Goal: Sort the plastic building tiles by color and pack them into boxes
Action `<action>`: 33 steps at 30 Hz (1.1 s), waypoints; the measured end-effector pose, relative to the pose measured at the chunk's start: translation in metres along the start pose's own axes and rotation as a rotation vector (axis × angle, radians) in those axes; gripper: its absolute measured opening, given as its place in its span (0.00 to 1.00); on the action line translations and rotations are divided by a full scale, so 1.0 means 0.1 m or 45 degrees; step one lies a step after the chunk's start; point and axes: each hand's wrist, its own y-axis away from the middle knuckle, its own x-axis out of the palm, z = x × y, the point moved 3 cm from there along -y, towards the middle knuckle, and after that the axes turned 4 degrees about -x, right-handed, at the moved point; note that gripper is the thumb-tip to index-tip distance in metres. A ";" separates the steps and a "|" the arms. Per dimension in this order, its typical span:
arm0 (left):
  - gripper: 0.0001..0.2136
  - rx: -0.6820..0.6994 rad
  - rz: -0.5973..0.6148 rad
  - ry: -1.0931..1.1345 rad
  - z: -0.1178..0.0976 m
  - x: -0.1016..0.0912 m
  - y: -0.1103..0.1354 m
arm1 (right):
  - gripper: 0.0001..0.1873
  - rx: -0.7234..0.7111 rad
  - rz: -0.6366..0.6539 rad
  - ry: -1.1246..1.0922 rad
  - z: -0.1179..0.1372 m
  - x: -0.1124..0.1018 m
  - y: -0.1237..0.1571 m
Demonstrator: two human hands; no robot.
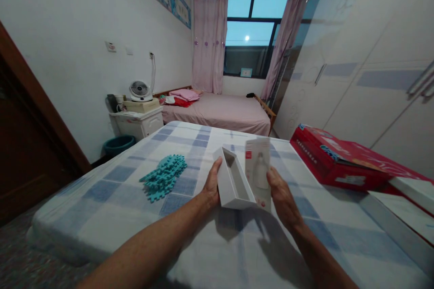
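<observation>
Checked bed (101, 207), frame centre: left hand (212, 185) clasps the empty white tray (233, 183), right hand (283, 198) its printed lid (258, 167), fingers closed on both; lid already off.

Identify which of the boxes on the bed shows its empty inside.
The small white box in the left hand: its hollow faces up, its lid off in the right hand. The red box shows only its printed top.

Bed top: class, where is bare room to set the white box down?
Free: the checked sheet between the teal foam pieces and the left hand, and the far strip beyond the white box. Crowded: the right side, with the red carton and white panels.
</observation>
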 end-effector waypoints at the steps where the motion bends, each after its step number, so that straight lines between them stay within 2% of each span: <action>1: 0.29 -0.015 0.022 0.022 0.01 0.00 0.00 | 0.28 -0.034 0.083 0.024 0.01 0.07 0.02; 3: 0.28 -0.033 0.009 0.049 0.00 -0.03 0.02 | 0.30 -0.018 0.113 0.160 -0.04 0.15 0.05; 6: 0.27 -0.039 -0.056 0.036 -0.01 -0.07 0.05 | 0.35 0.194 0.076 0.375 -0.20 0.18 0.07; 8: 0.27 -0.032 -0.022 0.017 -0.01 -0.07 0.04 | 0.38 0.295 0.123 0.379 -0.27 0.18 0.07; 11: 0.30 -0.043 0.107 0.010 0.00 -0.04 0.02 | 0.34 0.380 0.184 0.194 -0.25 0.19 0.08; 17: 0.31 0.030 0.136 0.016 0.01 0.01 0.03 | 0.24 0.619 0.045 -0.167 -0.16 0.27 0.14; 21: 0.34 -0.009 0.219 0.007 0.04 0.04 0.05 | 0.30 0.776 0.032 -0.463 -0.13 0.41 0.17; 23: 0.35 -0.049 0.255 -0.006 0.07 0.04 0.04 | 0.32 0.798 0.091 -0.541 -0.08 0.44 0.15; 25: 0.34 -0.022 0.180 -0.021 0.07 0.02 0.02 | 0.30 0.800 0.174 -0.516 -0.02 0.43 0.10; 28: 0.25 0.279 -0.182 -0.043 0.01 -0.08 -0.04 | 0.25 0.782 0.179 -0.424 -0.02 0.35 -0.13; 30: 0.15 0.516 -0.404 -0.173 -0.03 -0.15 -0.07 | 0.21 0.716 0.127 -0.429 -0.08 0.32 -0.40; 32: 0.07 0.612 -0.502 -0.389 -0.02 -0.18 -0.11 | 0.18 0.684 0.107 -0.457 -0.18 0.37 -0.73; 33: 0.07 0.618 -0.520 -0.492 -0.01 -0.19 -0.13 | 0.16 0.699 0.105 -0.458 -0.25 0.42 -0.89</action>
